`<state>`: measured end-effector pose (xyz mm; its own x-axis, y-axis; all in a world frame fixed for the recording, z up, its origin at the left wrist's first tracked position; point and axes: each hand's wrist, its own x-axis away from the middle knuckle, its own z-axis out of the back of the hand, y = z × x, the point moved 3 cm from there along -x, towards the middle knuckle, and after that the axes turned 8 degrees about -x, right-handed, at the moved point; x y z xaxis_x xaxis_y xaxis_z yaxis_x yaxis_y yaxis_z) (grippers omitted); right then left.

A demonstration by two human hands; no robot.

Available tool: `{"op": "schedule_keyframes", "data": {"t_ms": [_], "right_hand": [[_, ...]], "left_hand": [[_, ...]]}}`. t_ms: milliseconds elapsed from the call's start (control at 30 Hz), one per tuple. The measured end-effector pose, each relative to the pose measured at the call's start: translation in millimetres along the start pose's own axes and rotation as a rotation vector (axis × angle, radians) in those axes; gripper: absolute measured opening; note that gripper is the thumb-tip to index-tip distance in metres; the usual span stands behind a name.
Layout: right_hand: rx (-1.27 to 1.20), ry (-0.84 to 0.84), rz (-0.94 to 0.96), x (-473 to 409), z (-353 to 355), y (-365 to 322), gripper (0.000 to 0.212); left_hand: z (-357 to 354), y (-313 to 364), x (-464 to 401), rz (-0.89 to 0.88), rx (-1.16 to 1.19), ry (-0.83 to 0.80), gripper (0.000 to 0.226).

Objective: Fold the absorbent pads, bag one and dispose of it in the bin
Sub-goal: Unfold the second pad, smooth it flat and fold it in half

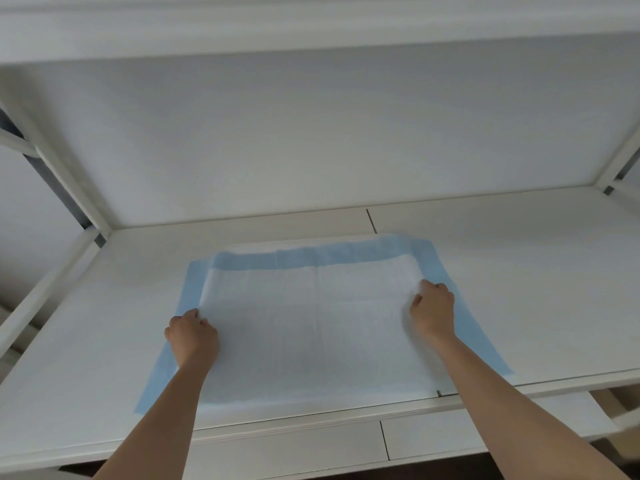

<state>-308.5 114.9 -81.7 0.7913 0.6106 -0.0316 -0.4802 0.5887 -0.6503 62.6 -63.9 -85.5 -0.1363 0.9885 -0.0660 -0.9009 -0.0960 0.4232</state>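
The left hand [192, 336] rests with curled fingers on the left side of the pad [311, 327], its fingertips seeming to pinch the sheet where the white middle meets the blue border; the right hand [433, 311] does the same on the right side, knuckles up and fingers bent down onto the sheet, though whether either hand has really gathered material between finger and thumb is hard to tell from above. The pad lies spread flat and open on the worktop [519, 289], white quilted centre upward, blue edging showing along the far side and down both flanks, its near edge close to the front lip of the worktop. Old crease lines cross it, but no fold has been made, so I judge the task to be at its very start: the first fold is only being set up, and every fold, the bagging and the trip to the bin are all left to do. Only one pad can be made out; if others lie under it, they do not show. No bag and no bin are in view. Around the pad there is only the white surface, a seam [371, 220] running through it at the back, the white frame posts [65, 174] at both sides and a shelf [311, 26] overhead. Nothing lies on the pad, and nothing looks to block the fold, though the shelf above hangs low
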Motion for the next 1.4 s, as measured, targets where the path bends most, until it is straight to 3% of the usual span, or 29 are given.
{"op": "schedule_keyframes", "data": {"t_ms": [100, 233, 500, 767, 967, 1200, 1400], "right_hand": [[-0.054, 0.022, -0.029, -9, 3, 0, 0.011], [-0.147, 0.041, -0.042, -12, 13, -6, 0.031], [-0.372, -0.081, -0.179, -23, 35, -19, 0.006], [-0.774, -0.308, -0.289, -27, 54, -24, 0.038], [-0.909, -0.478, -0.366, -24, 60, -24, 0.042], [-0.827, -0.485, -0.402, -19, 41, -4, 0.054], [-0.681, -0.438, -0.368, -18, 30, 2, 0.049]], "left_hand": [[-2, -3, 0, -0.004, 0.014, 0.012, 0.017], [-5, -5, -2, -0.018, 0.041, 0.035, 0.018], [-8, -10, -6, 0.002, 0.04, 0.024, 0.016], [-9, -13, -9, 0.013, 0.069, 0.009, 0.016], [-11, -14, -10, 0.006, 0.094, 0.016, 0.025], [-12, -14, -12, 0.009, 0.075, -0.01, 0.017], [-8, -11, -12, 0.024, 0.074, -0.012, 0.02]]}}
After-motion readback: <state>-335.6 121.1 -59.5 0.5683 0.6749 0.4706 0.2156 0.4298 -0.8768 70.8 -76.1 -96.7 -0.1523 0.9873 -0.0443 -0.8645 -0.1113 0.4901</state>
